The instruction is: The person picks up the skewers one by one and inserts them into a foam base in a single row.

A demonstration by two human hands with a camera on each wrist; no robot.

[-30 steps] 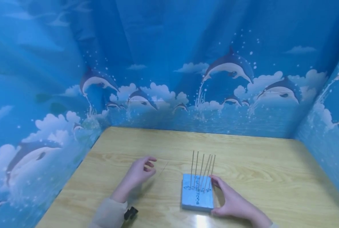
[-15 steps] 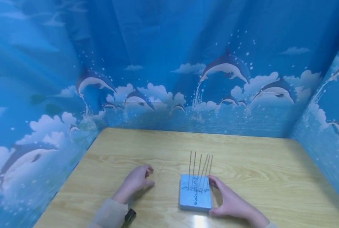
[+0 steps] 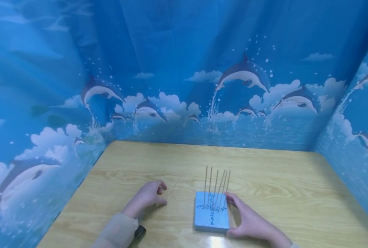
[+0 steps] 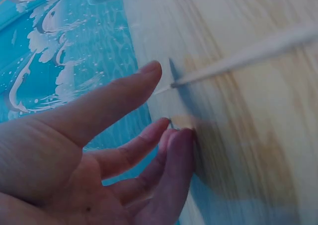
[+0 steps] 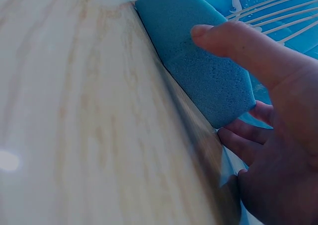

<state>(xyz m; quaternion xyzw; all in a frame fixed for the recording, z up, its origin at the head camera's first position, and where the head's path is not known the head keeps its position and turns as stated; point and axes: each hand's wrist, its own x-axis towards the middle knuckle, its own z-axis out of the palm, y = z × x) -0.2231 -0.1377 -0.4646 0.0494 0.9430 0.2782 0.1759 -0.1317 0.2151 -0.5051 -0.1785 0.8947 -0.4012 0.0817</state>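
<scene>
A blue foam block (image 3: pixel 211 215) with dark marks on its top stands on the table, several thin sticks (image 3: pixel 216 187) upright or slightly tilted in it. My right hand (image 3: pixel 249 220) grips its right side, thumb (image 5: pixel 218 38) on the near face and fingers round the far corner. Left of the block, a loose thin stick (image 3: pixel 173 187) lies beside my left hand (image 3: pixel 148 198). In the left wrist view the thumb and bent fingers are apart, with a gap between them. This stick (image 4: pixel 238 58) ends close to the thumb tip; whether they touch is unclear.
The wood-grain table (image 3: pixel 280 182) extends behind and to the right of the block. A blue curtain (image 3: pixel 177 69) printed with dolphins borders its back and sides. A black item (image 3: pixel 139 233) sits at the left sleeve cuff.
My left hand has lowered toward the table and come closer to the loose stick. The right hand keeps its hold on the foam block. The head view has shifted slightly.
</scene>
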